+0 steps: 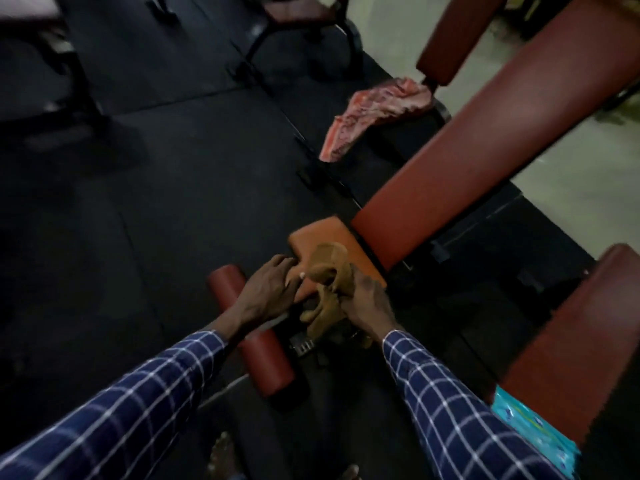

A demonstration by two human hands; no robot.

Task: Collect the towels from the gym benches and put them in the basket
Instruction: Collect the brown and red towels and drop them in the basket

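A brown towel [327,271] lies bunched on the orange seat pad [311,240] of the nearest gym bench. My right hand [367,299] is closed on its lower part. My left hand [272,289] rests flat on the seat's near edge beside the towel, fingers spread and holding nothing. A pink patterned towel [374,109] hangs over the black frame of a bench farther back. A turquoise patterned cloth [526,427] shows at the lower right, under the end of another bench pad. No basket is in view.
A long red backrest [485,143] slopes up to the right. A red foam roller [256,341] sits under my left wrist. Another red pad [571,341] stands at the right. Black rubber mat floor [156,202] spreads left; more bench frames stand at the top.
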